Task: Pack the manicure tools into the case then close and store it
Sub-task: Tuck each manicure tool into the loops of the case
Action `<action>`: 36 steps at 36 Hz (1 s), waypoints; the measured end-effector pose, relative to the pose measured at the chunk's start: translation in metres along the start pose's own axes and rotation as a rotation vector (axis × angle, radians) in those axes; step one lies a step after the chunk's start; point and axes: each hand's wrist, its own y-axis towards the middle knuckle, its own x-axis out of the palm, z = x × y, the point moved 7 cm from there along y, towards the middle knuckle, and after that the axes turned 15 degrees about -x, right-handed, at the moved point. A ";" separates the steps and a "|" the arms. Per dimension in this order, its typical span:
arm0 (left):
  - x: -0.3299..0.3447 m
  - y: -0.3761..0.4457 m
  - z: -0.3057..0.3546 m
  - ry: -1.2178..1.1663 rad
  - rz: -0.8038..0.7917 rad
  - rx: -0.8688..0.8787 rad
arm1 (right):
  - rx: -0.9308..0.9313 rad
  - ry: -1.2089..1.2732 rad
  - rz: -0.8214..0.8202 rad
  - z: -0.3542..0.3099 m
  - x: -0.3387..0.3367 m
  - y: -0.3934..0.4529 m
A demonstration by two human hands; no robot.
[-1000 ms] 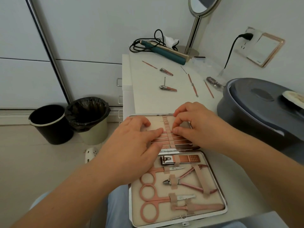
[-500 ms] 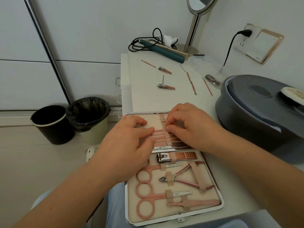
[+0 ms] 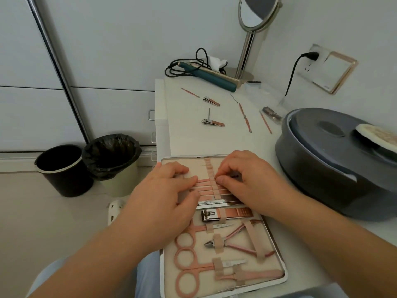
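On the counter (image 3: 189, 143), near edge: the open case (image 3: 277, 269) lies flat, hinge running left to right, far half under both hands.
Left hand (image 3: 163, 203): fingers lie fairly straight on the left ends of the slim tools (image 3: 204, 187) in the far half, pressing them down; this grip holds nothing that I can see.
Right hand (image 3: 249, 181): fingertips curled and pinched at the elastic strap (image 3: 211, 171), on something thin I cannot make out, probably a slim tool being fed under a loop.
Change: against half a second ago the hands have barely moved, the right fingertips creeping a little further along the strap; the insertion looks nearly done but not finished.
Axis: the slim tools lie left to right, across the strap, parallel to the hinge; which end is the tip is hidden.
Near half: scissors (image 3: 189, 261), nippers (image 3: 232, 244) and large clipper (image 3: 225, 215) are already strapped in.
Still loose, far right on the counter: two clippers (image 3: 213, 123), several pink sticks (image 3: 245, 117).
Progress: roughly halfway; closing must wait.
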 end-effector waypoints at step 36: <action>-0.005 0.008 -0.024 -0.212 0.012 -0.073 | 0.530 -0.328 -0.178 0.064 -0.009 0.029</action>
